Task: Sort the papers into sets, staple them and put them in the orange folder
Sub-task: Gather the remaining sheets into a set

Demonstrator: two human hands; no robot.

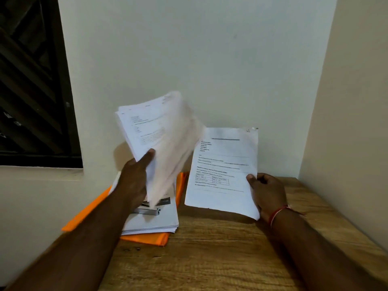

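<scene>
Paper fills both hands, which are held apart above a brown wood-grain table. The left hand grips a thick sheaf of white printed sheets by its lower edge, thumb on the front. The sheaf stands nearly upright and its right side fans out in a blur. The right hand pinches the lower right edge of a white printed form with a heading, text lines and a small table; whether it is one sheet or several I cannot tell. Below the left hand a flat orange folder lies on the table, under a stack of white papers with a silver metal stapler on top. A red thread band circles the right wrist.
</scene>
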